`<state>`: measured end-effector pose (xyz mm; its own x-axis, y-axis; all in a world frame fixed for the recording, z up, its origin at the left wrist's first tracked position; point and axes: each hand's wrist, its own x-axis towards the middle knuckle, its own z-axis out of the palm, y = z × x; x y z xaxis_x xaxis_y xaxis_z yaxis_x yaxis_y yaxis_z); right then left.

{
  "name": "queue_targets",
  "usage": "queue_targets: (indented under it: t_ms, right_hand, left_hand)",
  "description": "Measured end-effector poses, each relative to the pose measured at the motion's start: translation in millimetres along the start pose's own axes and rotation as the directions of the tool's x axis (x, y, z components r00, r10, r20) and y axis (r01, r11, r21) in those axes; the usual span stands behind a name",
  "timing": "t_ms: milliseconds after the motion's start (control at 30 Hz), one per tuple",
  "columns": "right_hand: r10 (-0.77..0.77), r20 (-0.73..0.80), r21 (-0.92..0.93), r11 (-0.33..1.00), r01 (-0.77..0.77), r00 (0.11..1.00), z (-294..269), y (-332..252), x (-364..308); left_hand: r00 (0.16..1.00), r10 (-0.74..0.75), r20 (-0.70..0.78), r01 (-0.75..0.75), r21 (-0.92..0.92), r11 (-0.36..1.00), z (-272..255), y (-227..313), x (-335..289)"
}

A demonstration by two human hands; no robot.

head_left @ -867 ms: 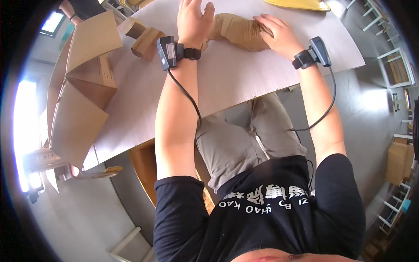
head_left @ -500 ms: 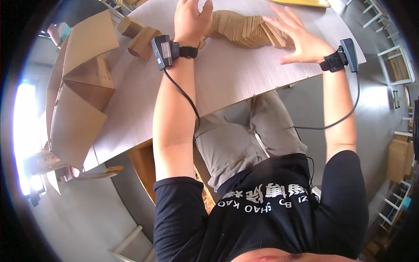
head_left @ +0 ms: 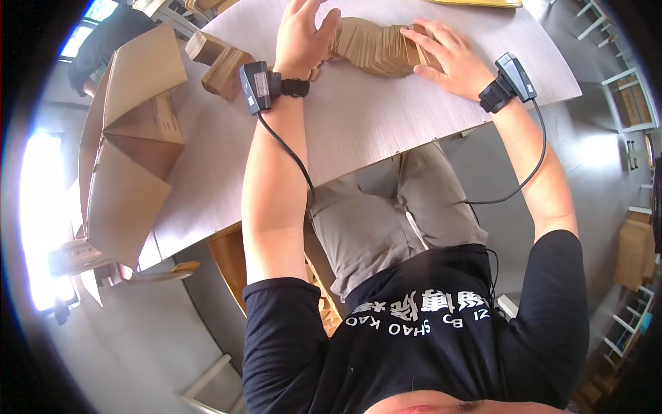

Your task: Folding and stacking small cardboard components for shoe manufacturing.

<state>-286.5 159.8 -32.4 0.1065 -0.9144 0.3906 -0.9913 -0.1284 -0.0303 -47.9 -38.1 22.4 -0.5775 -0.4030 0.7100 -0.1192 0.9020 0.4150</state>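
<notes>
A long row of thin brown cardboard pieces [head_left: 379, 48] stands on edge, leaning together, across the pale table [head_left: 386, 114]. At its left end is my left hand [head_left: 298, 43], its thumb apart from the fingers; the upper frame edge cuts off some fingertips. My right hand [head_left: 455, 65] rests against the row's right end with stretched, slightly spread fingers touching the last pieces. Neither hand is closed around anything. Each wrist carries a black strap with a small cabled device, the left device [head_left: 256, 86] and the right device [head_left: 516, 76].
An open cardboard box [head_left: 131, 200] stands at the table's left side. Between it and my left hand lie two brown cardboard bundles, a larger bundle [head_left: 227, 72] and a smaller bundle [head_left: 205, 47]. A yellow tray [head_left: 479, 3] sits at the far edge. Another person [head_left: 114, 41] is at the far left.
My right hand has moved left and come against the right end of the row, pushing those pieces closer together. My left hand stays nearly in place. More of the other person shows.
</notes>
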Motion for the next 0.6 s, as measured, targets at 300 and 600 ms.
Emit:
queue_targets:
  t_ms: [300, 600]
  right_hand:
    - [-0.023, -0.03, 0.062, 0.998, 0.024, 0.999, 2, 4, 4]
    - [-0.047, 0.059, 0.007, 0.999, 0.046, 0.997, -7, 6, -4]
  left_hand:
    - [0.999, -0.013, 0.045, 0.013, -0.008, 1.0, 3, 6, -2]
    - [0.996, 0.091, -0.015, -0.091, 0.019, 0.996, -1, 13, -1]
